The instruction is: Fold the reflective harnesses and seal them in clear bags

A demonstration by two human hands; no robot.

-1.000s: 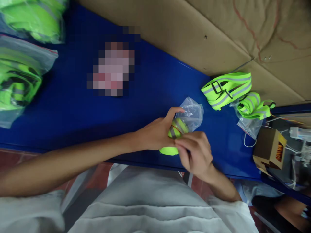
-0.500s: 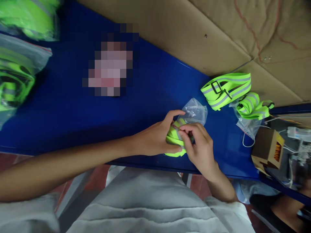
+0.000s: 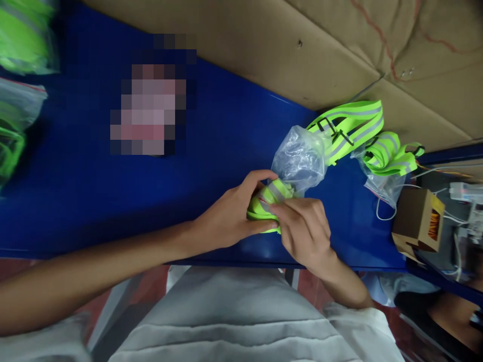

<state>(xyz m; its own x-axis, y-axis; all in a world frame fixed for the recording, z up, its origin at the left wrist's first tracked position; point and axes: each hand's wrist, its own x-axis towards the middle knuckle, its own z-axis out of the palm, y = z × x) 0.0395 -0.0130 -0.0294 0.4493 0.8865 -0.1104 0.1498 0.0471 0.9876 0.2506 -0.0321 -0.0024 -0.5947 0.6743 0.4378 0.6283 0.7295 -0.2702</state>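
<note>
A folded bundle of neon-green strap with grey stripes (image 3: 274, 191) is between my hands near the table's front edge. My left hand (image 3: 234, 211) grips its left side, thumb below and fingers above. My right hand (image 3: 305, 226) pinches at the bundle's right side, where a small red line shows; the fingers hide part of it. A clear plastic bag (image 3: 300, 158) stretches up from the bundle and overlaps a looped green strap with black buckles (image 3: 356, 125). Whether the bundle is inside the bag cannot be made out.
On the blue table (image 3: 219, 130) at the right lie a rolled green strap (image 3: 383, 153) on a clear bag and a cardboard box (image 3: 415, 218). Bagged green straps (image 3: 24, 37) are at the far left. A pixelated patch covers the upper left. Brown board (image 3: 264, 45) runs behind.
The clear bag now spreads wider and higher beyond the bundle, overlapping the looped strap. Both hands still hold the bundle, slightly further left in view. The camera view has shifted somewhat.
</note>
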